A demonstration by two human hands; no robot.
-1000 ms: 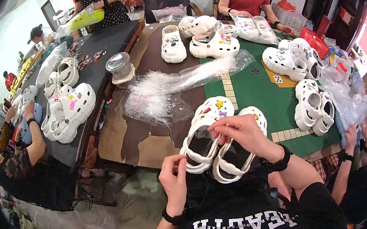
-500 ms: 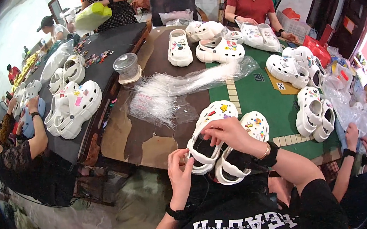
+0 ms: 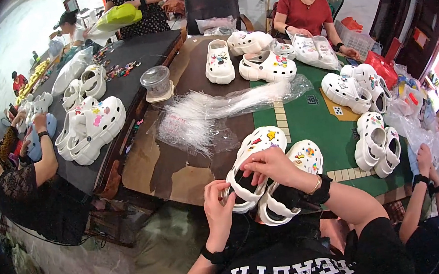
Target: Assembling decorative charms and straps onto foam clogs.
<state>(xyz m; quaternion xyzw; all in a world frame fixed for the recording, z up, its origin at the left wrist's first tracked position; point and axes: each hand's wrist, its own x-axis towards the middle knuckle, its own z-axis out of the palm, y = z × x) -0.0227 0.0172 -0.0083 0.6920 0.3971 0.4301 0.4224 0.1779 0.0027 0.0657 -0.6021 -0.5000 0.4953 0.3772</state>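
Two white clogs with colourful charms, a left-hand clog [image 3: 263,138] and a right-hand clog [image 3: 306,155], stand side by side at the near table edge, toes pointing away. My left hand [image 3: 219,208] is closed at the left-hand clog's outer rear side, thumb and fingertips at its strap. Above that clog's opening hangs my right hand [image 3: 272,166], fingers bent and drawn together. Whatever is between those fingertips is too small to make out. Beyond the clogs lies a plastic bag of thin white strands [image 3: 190,116].
More white clogs stand at the far middle [image 3: 266,65], right [image 3: 372,141] and on the black left table [image 3: 94,127]. A lidded clear tub [image 3: 156,82] sits behind the strands. Co-workers are around the tables; another person's hands [image 3: 424,165] are close on my right.
The view has shifted slightly. My hands stay at the left-hand clog, the right one slightly lower over its opening. The person in red has raised their head.
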